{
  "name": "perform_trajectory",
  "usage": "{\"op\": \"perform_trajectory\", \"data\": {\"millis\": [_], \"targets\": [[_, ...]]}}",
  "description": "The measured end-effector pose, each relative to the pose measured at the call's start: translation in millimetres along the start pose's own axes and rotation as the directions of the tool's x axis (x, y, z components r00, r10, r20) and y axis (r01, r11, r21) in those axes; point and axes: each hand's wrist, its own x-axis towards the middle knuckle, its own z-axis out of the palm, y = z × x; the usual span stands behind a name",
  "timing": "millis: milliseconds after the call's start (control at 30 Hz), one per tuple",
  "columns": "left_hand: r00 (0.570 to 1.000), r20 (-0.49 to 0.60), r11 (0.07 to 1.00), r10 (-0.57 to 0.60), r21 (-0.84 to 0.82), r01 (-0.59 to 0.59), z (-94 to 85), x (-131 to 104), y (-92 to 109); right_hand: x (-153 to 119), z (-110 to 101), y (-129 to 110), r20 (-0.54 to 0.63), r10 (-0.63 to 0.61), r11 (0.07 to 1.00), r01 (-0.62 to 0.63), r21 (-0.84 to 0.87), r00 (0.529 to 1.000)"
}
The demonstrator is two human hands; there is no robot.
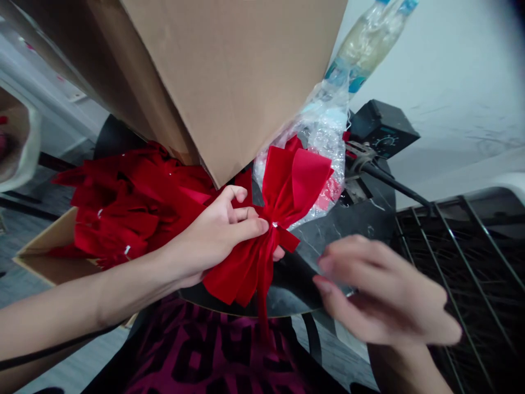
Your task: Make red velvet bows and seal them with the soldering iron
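Observation:
A red velvet bow (287, 186) is pinched at its gathered middle between the thumb and fingers of my left hand (229, 221). A small pale tie shows at the bow's knot. Its loops fan upward, and its tails hang over the edge of a dark marbled round table (340, 232). Right of the bow and apart from it is my right hand (377, 290), smeared a little by motion. Its fingers are curled, with the thumb close to the forefinger. Anything held between them is too small or hidden to make out.
Several red bows (127, 202) are heaped in an open carton (41, 241) on the left. A tall cardboard box (246, 71) stands behind my hands. Beyond the bow lie a clear plastic bag (324, 126), bottles (369, 38) and a black box with a dial (383, 131). A black wire rack (463, 262) is at right.

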Motion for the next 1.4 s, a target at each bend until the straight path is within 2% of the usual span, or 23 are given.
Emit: {"op": "perform_trajectory", "data": {"millis": [33, 67, 133, 200, 333, 400, 500, 600, 700, 767, 833, 900, 1000, 1067, 1167, 1233, 1300, 1367, 1400], "targets": [[1.000, 0.003, 1.000, 0.019, 0.000, -0.019, 0.1, 0, -1, 3, 1, 0, -0.076, 0.136, 0.989, -0.132, 0.060, 0.988], [0.999, 0.005, 0.999, 0.048, 0.000, -0.048, 0.5, 0, -2, 6, 4, -1, -0.099, 0.275, 0.956, -0.261, 0.137, 0.956], [0.992, 0.006, 0.992, 0.128, 0.016, -0.128, 1.9, 0, -3, 13, 13, -2, -0.011, 0.485, 0.843, -0.464, 0.272, 0.875], [0.982, 0.020, 0.981, 0.190, 0.043, -0.190, 3.3, 0, -4, 20, 24, -1, 0.095, 0.564, 0.744, -0.554, 0.373, 0.820], [0.983, 0.060, 0.982, 0.173, 0.068, -0.177, 3.2, -1, -4, 27, 38, 2, 0.117, 0.616, 0.591, -0.556, 0.585, 0.779], [0.985, 0.063, 0.982, 0.161, 0.090, -0.166, 1.6, -1, -4, 29, 40, 1, 0.113, 0.634, 0.559, -0.554, 0.617, 0.765], [0.985, 0.070, 0.977, 0.157, 0.132, -0.165, -0.3, -1, -6, 31, 43, -1, 0.072, 0.651, 0.571, -0.550, 0.609, 0.756], [0.990, 0.044, 0.986, 0.133, 0.096, -0.137, -0.4, 0, -8, 32, 46, -1, 0.009, 0.616, 0.622, -0.493, 0.609, 0.788], [0.999, 0.026, 0.998, 0.047, 0.031, -0.048, 0.5, -1, -6, 31, 47, 2, -0.039, 0.588, 0.659, -0.450, 0.603, 0.808], [0.999, 0.025, 1.000, 0.024, 0.014, -0.024, 0.9, -1, -4, 29, 46, 6, 0.022, 0.598, 0.612, -0.474, 0.633, 0.801], [0.999, 0.017, 0.999, 0.048, 0.007, -0.048, 1.1, -1, -1, 25, 43, 9, 0.146, 0.596, 0.516, -0.516, 0.684, 0.789], [0.997, 0.005, 0.997, 0.082, 0.010, -0.082, 1.1, -1, 0, 22, 40, 11, 0.250, 0.604, 0.429, -0.573, 0.698, 0.757], [0.995, 0.004, 0.995, 0.097, 0.037, -0.097, 0.7, 1, -1, 19, 39, 12, 0.272, 0.662, 0.386, -0.629, 0.674, 0.698], [0.994, 0.007, 0.993, 0.107, 0.057, -0.107, 0.1, 2, -2, 20, 40, 11, 0.253, 0.670, 0.395, -0.624, 0.674, 0.698], [0.992, 0.003, 0.988, 0.129, 0.084, -0.128, -1.0, 3, -3, 19, 41, 7, 0.226, 0.655, 0.432, -0.603, 0.671, 0.721], [0.994, -0.007, 0.991, 0.107, 0.086, -0.106, -1.4, 2, -2, 14, 38, 2, 0.199, 0.648, 0.494, -0.604, 0.626, 0.736], [0.998, -0.028, 0.996, 0.056, 0.066, -0.054, -1.6, 2, 0, 5, 31, -3, 0.129, 0.619, 0.635, -0.590, 0.498, 0.775], [0.999, -0.036, 0.999, -0.009, 0.038, 0.011, -2.0, 2, 3, -6, 23, -5, -0.014, 0.502, 0.835, -0.480, 0.270, 0.865], [0.999, -0.030, 0.999, -0.041, 0.025, 0.041, -2.2, 2, 4, -11, 20, -5, -0.074, 0.393, 0.915, -0.383, 0.127, 0.916]]}}
